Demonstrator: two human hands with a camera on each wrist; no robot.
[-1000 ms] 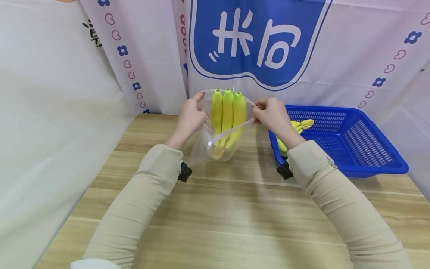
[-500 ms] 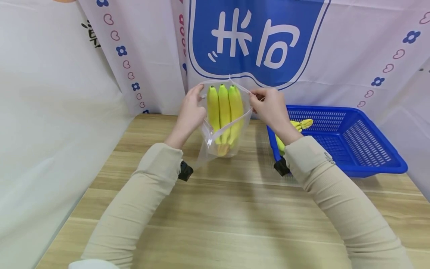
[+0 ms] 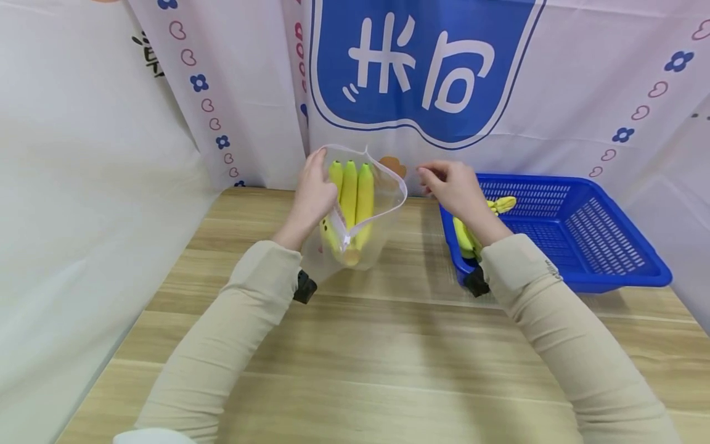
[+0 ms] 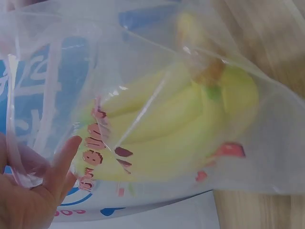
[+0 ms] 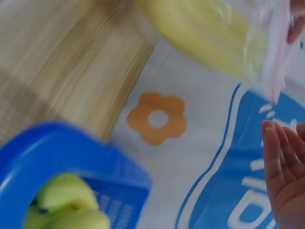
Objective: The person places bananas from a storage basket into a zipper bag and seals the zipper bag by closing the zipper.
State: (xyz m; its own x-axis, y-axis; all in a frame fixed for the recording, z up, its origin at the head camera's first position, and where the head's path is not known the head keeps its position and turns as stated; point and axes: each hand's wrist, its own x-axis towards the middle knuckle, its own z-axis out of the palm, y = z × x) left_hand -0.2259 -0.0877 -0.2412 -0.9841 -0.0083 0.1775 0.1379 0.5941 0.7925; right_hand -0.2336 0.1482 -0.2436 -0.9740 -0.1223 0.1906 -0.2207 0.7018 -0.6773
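A bunch of yellow bananas [image 3: 349, 194] with greenish tips stands inside a clear zip bag [image 3: 383, 237], tips toward the bag's mouth. My left hand [image 3: 315, 200] pinches the left side of the bag's rim, and the mouth gapes wide. In the left wrist view the bananas [image 4: 162, 119] show through the printed plastic, with their brown stem end away from the hand. My right hand [image 3: 455, 188] is apart from the bag, to its right, holding nothing. The right wrist view shows its fingers [image 5: 274, 157] nearly straight, a little off the bag's rim.
A blue plastic basket [image 3: 577, 282] stands on the right of the wooden table [image 3: 388, 357], just under my right forearm. More bananas [image 3: 465, 239] lie at its left end. A white cloth with a blue printed sign [image 3: 410, 117] hangs behind the table.
My right hand has let go of the bag's rim and moved slightly right. The bag and bananas rose a little, then came down and shifted left with my left hand still holding the rim.
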